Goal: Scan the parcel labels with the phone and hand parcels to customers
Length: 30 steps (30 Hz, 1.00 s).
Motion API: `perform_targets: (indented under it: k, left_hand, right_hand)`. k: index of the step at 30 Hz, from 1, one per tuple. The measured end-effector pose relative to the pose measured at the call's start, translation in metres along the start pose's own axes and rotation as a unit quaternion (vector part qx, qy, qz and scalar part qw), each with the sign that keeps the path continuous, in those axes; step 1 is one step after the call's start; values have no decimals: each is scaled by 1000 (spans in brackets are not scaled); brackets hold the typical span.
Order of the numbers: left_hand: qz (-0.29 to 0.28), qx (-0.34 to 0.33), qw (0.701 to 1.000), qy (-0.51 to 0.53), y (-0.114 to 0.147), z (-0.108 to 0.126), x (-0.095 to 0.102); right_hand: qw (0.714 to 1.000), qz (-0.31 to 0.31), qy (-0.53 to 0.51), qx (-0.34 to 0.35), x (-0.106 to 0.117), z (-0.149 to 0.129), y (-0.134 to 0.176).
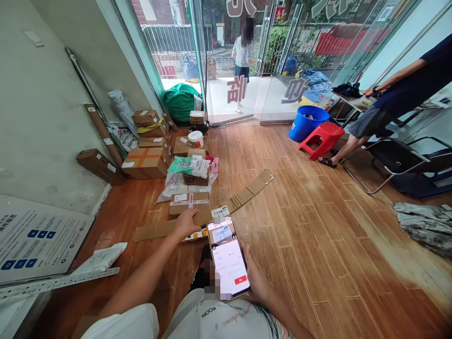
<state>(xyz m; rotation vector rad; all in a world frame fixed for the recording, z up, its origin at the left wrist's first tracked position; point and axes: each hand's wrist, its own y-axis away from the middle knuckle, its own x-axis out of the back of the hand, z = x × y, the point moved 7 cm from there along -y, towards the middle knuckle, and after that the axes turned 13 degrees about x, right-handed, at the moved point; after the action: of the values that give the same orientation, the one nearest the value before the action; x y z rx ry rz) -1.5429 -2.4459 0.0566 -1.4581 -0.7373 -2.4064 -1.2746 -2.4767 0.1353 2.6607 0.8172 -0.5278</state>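
My right hand point(256, 270) is closed around a smartphone point(231, 266), low in front of my body. Its lit screen shows a barcode label at the top and a red button near the bottom. My left hand point(187, 223) grips a long, flat, bent strip of cardboard point(252, 188). A white barcode label point(221, 213) on that strip lies just beyond the top of the phone. An orange and white packet point(195, 235) shows partly under the cardboard. Just past my left hand sits a taped brown parcel point(189, 203).
Cartons point(146, 162) and bagged parcels point(190, 165) are piled along the left. A blue bin point(307, 123), a red stool point(321, 140) and a black chair point(395, 157) stand right, near a person point(391, 94). Another person point(242, 52) is beyond the glass doors point(233, 101).
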Motion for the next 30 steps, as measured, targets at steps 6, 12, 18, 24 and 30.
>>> perform_targets:
  k: [6, 12, 18, 24, 30]
  left_hand:
    - [-2, 11, 1000, -4, 5, 6, 6]
    - [-4, 5, 1000, -13, 10, 16, 11]
    - [2, -37, 999, -25, 35, 41, 33]
    - [18, -102, 994, -45, 76, 77, 69]
    - [82, -136, 979, -129, 104, 103, 83]
  right_hand:
    - [1000, -7, -28, 10, 0, -3, 2]
    - [995, 9, -102, 5, -3, -2, 1]
    - [944, -19, -327, -29, 12, -19, 12]
    - [949, 166, -249, 96, 80, -16, 15]
    - [890, 356, -180, 220, 107, -4, 13]
